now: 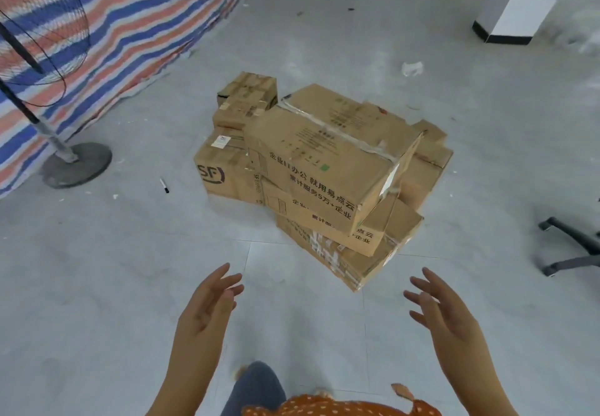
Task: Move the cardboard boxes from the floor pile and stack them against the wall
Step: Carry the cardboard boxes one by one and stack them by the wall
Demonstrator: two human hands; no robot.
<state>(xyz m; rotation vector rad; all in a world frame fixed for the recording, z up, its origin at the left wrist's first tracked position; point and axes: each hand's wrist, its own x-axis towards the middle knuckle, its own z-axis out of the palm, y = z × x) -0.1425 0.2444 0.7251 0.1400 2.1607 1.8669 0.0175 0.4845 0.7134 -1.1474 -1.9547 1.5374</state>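
Bright, even, diffuse light; the pale floor (97, 285) looks washed out, nearly glary at upper right. Shadows under the boxes (324, 168) are faint. Wide-angle bending curves the edges, and everything looks slightly soft, the far corners blurriest.

The boxes (328, 168) past the fingertips are looking brown. The sheet (130, 26) is showing red, blue and white stripes. The floor (97, 285) is looking grey.

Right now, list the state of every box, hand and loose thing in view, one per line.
Left hand: open, empty.
Right hand: open, empty.
Top box: taped shut, tilted on the pile.
SF box: closed, on the floor.
Small box: closed, topmost at the back.
Marker: capped, lying on the floor.
Fan: standing.
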